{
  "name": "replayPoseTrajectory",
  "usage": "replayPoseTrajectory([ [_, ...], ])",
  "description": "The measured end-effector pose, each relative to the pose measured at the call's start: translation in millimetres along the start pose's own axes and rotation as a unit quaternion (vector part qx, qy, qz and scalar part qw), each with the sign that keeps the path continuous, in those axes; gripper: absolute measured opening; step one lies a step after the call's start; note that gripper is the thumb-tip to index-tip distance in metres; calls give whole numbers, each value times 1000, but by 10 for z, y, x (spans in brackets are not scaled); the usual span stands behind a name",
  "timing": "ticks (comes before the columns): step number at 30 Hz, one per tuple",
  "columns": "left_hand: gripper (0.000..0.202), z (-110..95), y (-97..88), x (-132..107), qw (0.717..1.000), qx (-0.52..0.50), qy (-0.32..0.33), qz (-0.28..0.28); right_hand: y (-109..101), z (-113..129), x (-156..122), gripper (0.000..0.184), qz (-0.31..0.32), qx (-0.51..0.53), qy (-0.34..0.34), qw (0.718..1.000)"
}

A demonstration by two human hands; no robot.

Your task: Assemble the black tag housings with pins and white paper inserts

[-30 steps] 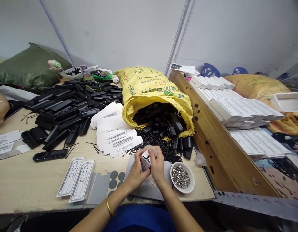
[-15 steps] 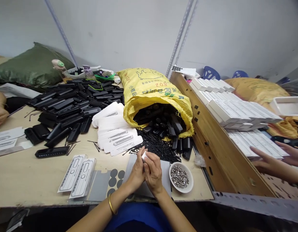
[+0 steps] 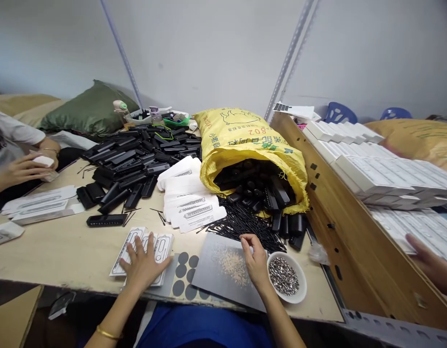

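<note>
Spread fingers of my left hand (image 3: 141, 263) rest on flat white printed boxes (image 3: 163, 246) lying side by side at the front of the table. Part of those boxes is hidden under the palm. My right hand (image 3: 255, 258) hovers over the right side of a grey board (image 3: 216, 282), its fingers curled in toward the thumb; whatever may be between them is hidden. Small beige bits (image 3: 232, 266) are scattered over the board. Just right of that hand stands a white bowl (image 3: 302, 290) of small shiny metal pieces (image 3: 283, 276). Thin black sticks (image 3: 241, 224) lie behind the board.
A yellow sack (image 3: 245, 130) spills black cases. More black cases (image 3: 132, 159) are piled left of it, beside printed white sleeves (image 3: 194, 203). A wooden partition (image 3: 354, 256) separates stacked white boxes (image 3: 394, 176). Co-workers' hands show at left (image 3: 23, 169) and right (image 3: 432, 258).
My hands have parted from around a small white item. The left moved onto the boxes, where three now show instead of two; the right stays over the board. The view has turned left.
</note>
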State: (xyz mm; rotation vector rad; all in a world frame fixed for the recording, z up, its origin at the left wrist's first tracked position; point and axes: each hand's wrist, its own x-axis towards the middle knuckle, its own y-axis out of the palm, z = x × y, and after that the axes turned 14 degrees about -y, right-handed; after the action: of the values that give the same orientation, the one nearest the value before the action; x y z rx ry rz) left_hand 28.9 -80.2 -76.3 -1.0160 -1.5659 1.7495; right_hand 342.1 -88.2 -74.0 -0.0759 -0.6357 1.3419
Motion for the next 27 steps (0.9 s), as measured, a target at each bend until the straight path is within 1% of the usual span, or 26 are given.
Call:
replayPoseTrajectory([
  [2,95,94,55,50,999,13,26,19,12,-15,8,30,18,-6,-2,1000],
  [3,94,117,50,72,999,21,38,23,4,-20,12,30,25,-13,-6,1000],
  [5,87,144,-4,136,999,32,35,26,-60,-28,16,29,32,-33,-13,999],
  [7,83,185,-73,224,999,38,15,19,-201,-39,5,30,22,-57,-14,998],
  [9,83,279,-110,309,999,38,14,9,-405,-65,-37,31,5,-82,-3,997],
  [11,84,438,-94,367,999,35,32,14,-622,-119,-118,31,5,-108,14,994],
  [13,85,622,-42,400,998,39,52,19,-787,-211,-228,28,28,-134,22,990],
  [15,87,739,-3,426,998,52,35,20,-861,-334,-347,22,61,-164,20,984],
  [16,90,736,-3,440,998,59,16,19,-863,-400,-400,18,75,-181,16,980],
  [17,92,675,-23,453,998,62,-2,14,-849,-465,-447,16,83,-199,13,976],
  [18,93,550,-63,463,998,55,-6,3,-824,-525,-485,15,86,-215,10,973],
  [19,92,360,-120,466,999,36,9,-11,-797,-577,-513,15,87,-226,8,970],
  [20,88,107,-188,460,998,2,51,-29,-772,-620,-534,16,86,-227,6,970],
  [21,80,-197,-259,444,991,-48,120,-40,-754,-654,-547,17,85,-221,4,972],
  [22,73,-539,-326,419,974,-112,195,-20,-743,-678,-555,18,84,-209,3,974],
  [23,65,-903,-382,387,947,-175,268,20,-741,-693,-560,19,82,-195,2,977],
  [24,55,-1272,-422,352,917,-229,322,57,-743,-700,-563,19,77,-182,2,980],
  [25,47,-1631,-444,319,891,-269,357,80,-749,-699,-564,20,67,-171,3,983],
  [27,39,-2268,-444,277,876,-292,375,84,-761,-675,-562,21,36,-151,10,988],
])
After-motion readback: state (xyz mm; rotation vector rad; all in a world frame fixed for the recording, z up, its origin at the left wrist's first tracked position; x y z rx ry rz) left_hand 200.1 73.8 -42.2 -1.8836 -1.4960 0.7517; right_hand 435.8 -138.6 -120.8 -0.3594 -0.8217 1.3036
